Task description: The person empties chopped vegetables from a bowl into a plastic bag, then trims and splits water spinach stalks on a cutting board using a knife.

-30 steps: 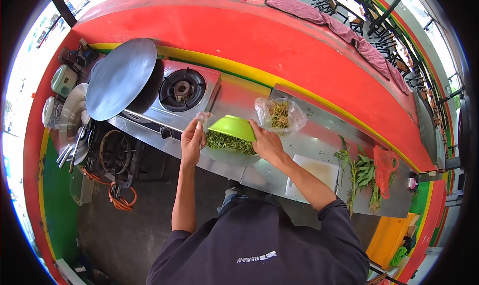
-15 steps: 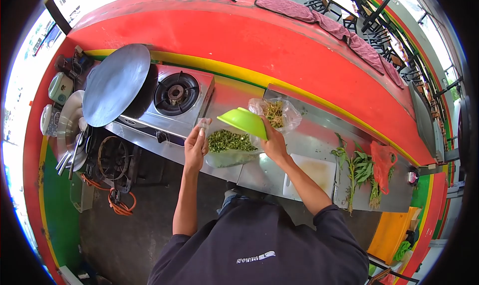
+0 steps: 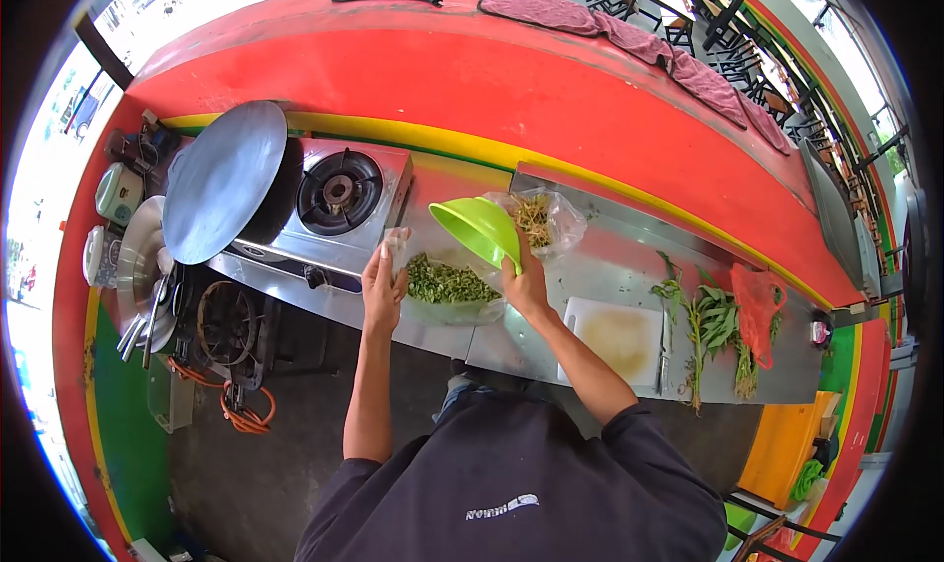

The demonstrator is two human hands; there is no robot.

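Observation:
My right hand grips the rim of a lime-green bowl, which is tipped on its side above the counter. Below and left of the bowl, chopped greens lie in a clear plastic bag. My left hand pinches the bag's upper left edge, with a bit of crumpled plastic showing above the fingers. Behind the bowl sits another clear bag holding pale root or stem trimmings, partly hidden by the bowl.
A white cutting board lies to the right, a knife along its edge. Leafy stalks and a red plastic bag are further right. On the left stand a gas stove and a large wok. A red wall borders the back.
The bowl's tilt has changed and it sits slightly lower over the chopped greens. My left hand keeps its pinch on the bag. The whole view has shifted a little.

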